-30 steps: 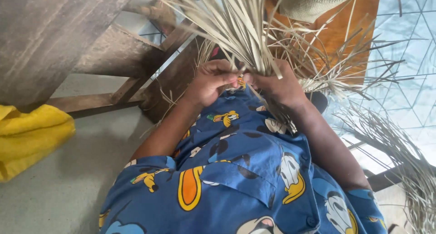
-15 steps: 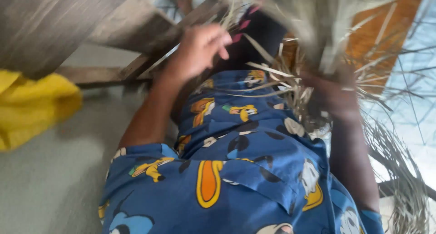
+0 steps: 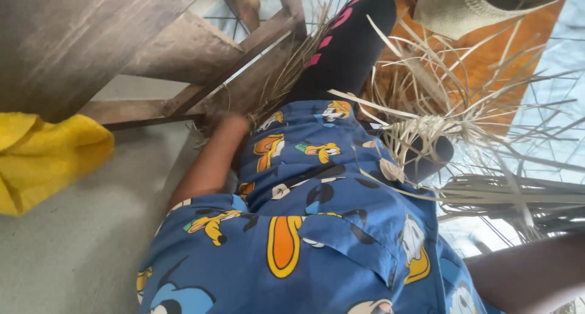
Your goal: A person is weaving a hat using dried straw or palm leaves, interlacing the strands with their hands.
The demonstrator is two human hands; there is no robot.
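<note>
My left hand (image 3: 223, 121) reaches down beside my thigh into a tuft of dry palm strips (image 3: 286, 76) at the foot of a wooden frame. Its fingers are hidden among the strips, so its grip is unclear. Only my right forearm (image 3: 530, 272) shows, at the bottom right; the hand itself is out of view. A partly woven straw piece (image 3: 426, 131) with long loose strips fanning out lies on my knee, and no hand touches it. I wear a blue cartoon-print shirt (image 3: 317, 228) and black leggings (image 3: 353, 46).
Dark wooden furniture (image 3: 91, 39) fills the upper left. A yellow cloth (image 3: 49, 158) lies on the grey floor at the left. A woven straw hat (image 3: 463, 9) sits at the top right over an orange surface. A bundle of flat strips (image 3: 518, 198) lies at the right.
Both hands have left the straw weave. My left hand swung from the weave up and then down to the strips by the wooden frame. My right hand dropped out of view.
</note>
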